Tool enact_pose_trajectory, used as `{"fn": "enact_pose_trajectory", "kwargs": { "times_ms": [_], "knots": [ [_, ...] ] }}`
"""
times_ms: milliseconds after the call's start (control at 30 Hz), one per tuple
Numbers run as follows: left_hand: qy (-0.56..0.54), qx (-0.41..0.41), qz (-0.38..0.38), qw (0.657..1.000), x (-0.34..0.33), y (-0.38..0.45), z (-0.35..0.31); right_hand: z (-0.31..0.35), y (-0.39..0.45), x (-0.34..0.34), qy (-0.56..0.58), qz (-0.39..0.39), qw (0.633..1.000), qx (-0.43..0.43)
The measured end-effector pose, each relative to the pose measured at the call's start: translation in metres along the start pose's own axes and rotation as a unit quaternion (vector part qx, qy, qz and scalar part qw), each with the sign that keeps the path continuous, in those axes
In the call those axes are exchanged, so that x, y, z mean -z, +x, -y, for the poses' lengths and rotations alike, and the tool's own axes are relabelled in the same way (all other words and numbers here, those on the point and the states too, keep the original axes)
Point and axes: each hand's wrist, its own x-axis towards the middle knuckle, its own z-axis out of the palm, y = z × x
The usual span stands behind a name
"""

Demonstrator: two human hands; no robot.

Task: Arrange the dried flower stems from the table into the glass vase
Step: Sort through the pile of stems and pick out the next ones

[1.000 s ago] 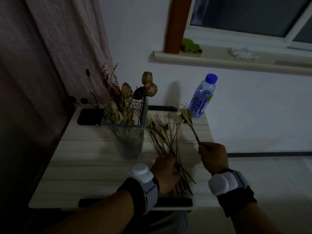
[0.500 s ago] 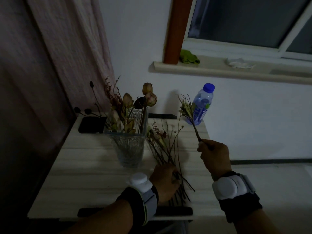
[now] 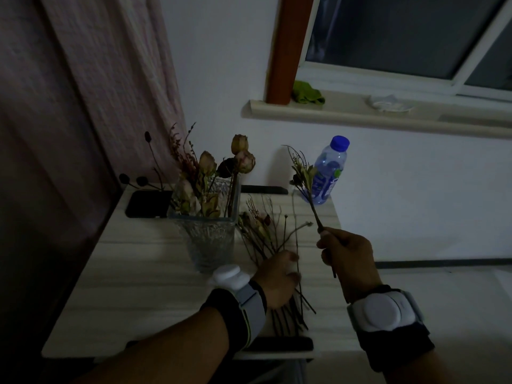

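Pale striped table (image 3: 133, 275) beside curtain (image 3: 91, 87), under windowsill (image 3: 388, 120).

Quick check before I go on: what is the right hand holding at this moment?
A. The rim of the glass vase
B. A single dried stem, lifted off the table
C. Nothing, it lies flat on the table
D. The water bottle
B: the right hand grips a single dried stem raised above the table, in front of the water bottle and to the right of the glass vase.
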Motion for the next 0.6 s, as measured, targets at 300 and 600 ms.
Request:
{"fn": "enact_pose_trajectory", "kwargs": {
  "times_ms": [300,600],
  "knots": [
    [0.057,0.018,0.008,0.998,-0.003,0.005,-0.012,-0.003,-0.003,-0.002,0.036,0.014,0.999,-0.022],
    [-0.174,-0.041,-0.088,0.980,0.001,0.002,-0.042,-0.002,-0.014,-0.006,0.057,0.016,0.998,-0.014]
  ]
}}
